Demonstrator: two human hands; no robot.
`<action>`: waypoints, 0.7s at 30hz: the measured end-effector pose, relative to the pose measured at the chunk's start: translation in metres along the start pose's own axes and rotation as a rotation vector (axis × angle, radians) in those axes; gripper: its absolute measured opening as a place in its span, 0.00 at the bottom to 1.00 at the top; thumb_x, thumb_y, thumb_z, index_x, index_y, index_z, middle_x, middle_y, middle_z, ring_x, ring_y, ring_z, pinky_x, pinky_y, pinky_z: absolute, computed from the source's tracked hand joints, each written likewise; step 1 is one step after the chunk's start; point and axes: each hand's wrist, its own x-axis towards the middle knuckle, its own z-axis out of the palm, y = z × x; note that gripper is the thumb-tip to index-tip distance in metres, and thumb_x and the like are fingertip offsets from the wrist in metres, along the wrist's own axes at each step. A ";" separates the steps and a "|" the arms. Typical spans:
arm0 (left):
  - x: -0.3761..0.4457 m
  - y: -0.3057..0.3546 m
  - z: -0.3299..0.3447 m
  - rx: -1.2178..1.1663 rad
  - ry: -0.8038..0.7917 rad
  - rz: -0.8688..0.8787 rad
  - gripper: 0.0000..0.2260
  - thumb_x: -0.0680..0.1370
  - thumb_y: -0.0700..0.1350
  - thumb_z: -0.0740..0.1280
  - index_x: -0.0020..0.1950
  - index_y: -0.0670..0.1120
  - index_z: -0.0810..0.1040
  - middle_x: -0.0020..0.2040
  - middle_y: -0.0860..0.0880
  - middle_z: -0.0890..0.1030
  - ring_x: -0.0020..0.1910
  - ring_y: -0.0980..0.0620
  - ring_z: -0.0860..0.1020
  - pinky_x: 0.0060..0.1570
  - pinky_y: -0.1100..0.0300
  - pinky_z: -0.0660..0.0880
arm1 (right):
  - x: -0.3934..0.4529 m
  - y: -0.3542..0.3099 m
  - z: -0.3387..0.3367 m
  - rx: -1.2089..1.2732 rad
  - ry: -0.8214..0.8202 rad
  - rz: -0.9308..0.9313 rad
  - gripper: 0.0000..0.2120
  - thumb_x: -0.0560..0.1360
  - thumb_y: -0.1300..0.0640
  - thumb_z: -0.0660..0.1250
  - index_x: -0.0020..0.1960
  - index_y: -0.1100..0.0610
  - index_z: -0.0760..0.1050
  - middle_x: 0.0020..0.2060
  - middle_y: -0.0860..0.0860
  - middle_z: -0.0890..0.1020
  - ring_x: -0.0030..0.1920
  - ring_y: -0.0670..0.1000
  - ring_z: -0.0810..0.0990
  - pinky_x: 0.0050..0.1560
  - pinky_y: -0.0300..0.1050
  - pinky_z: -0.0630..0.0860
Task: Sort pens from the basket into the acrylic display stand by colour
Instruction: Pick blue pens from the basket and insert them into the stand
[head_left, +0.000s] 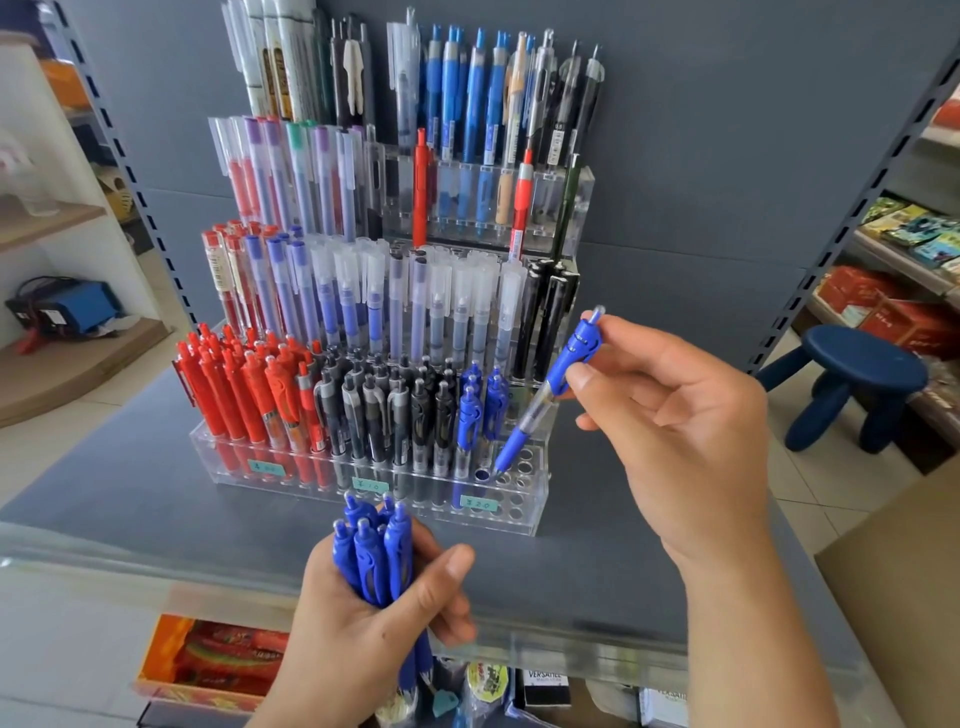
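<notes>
Grey shelf top (130, 499) in a shop, grey back panel behind, tiled floor at left. Tiered acrylic display stand (535, 512) sits mid-shelf, back against the panel, front row near the shelf's front edge.

Front row, left to right: red click pens (244, 395) at the left end, then black click pens (384, 410), then a few blue click pens (480, 400) — empty holes (522, 467) fill the right end. Rows behind hold capped red, blue, clear and black pens; top tiers carry mixed pens, mostly blue at right.

Left hand (363, 623) is at the shelf's front edge, just in front of the stand, fingers and thumb curled round a bundle of blue pens (371, 551), clicker ends up.

Right hand (675, 431) is over the shelf's right part, beside the stand's right end. Thumb and fingertips pinch a single blue pen (545, 395) by its upper barrel, under the clip. Pen is tilted, clicker up-right, tip down-left at an empty hole by the blue group — can't tell if the tip is in the hole yet.

Below the front edge: an orange box (171, 660) at left, packets to its right. Far right, on the floor, a dark blue stool (852, 384). No basket visible.
</notes>
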 end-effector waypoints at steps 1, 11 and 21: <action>0.000 0.000 0.001 0.004 0.002 -0.002 0.12 0.69 0.47 0.79 0.35 0.43 0.78 0.27 0.35 0.79 0.25 0.37 0.80 0.28 0.49 0.81 | 0.000 0.002 0.001 -0.026 0.004 -0.009 0.18 0.74 0.71 0.72 0.55 0.50 0.83 0.40 0.48 0.87 0.40 0.54 0.86 0.38 0.44 0.82; 0.001 0.001 0.002 0.005 -0.028 -0.011 0.13 0.69 0.47 0.79 0.34 0.43 0.78 0.28 0.36 0.80 0.25 0.39 0.80 0.27 0.54 0.79 | -0.001 0.014 0.010 -0.143 -0.024 -0.002 0.18 0.75 0.68 0.73 0.55 0.47 0.83 0.40 0.45 0.87 0.41 0.49 0.86 0.40 0.55 0.84; 0.002 0.001 0.002 -0.001 -0.021 -0.018 0.09 0.69 0.41 0.73 0.33 0.40 0.76 0.27 0.35 0.79 0.24 0.38 0.80 0.26 0.54 0.78 | -0.001 0.016 0.012 -0.144 -0.044 0.001 0.16 0.75 0.67 0.74 0.55 0.48 0.84 0.40 0.48 0.87 0.40 0.49 0.86 0.40 0.58 0.83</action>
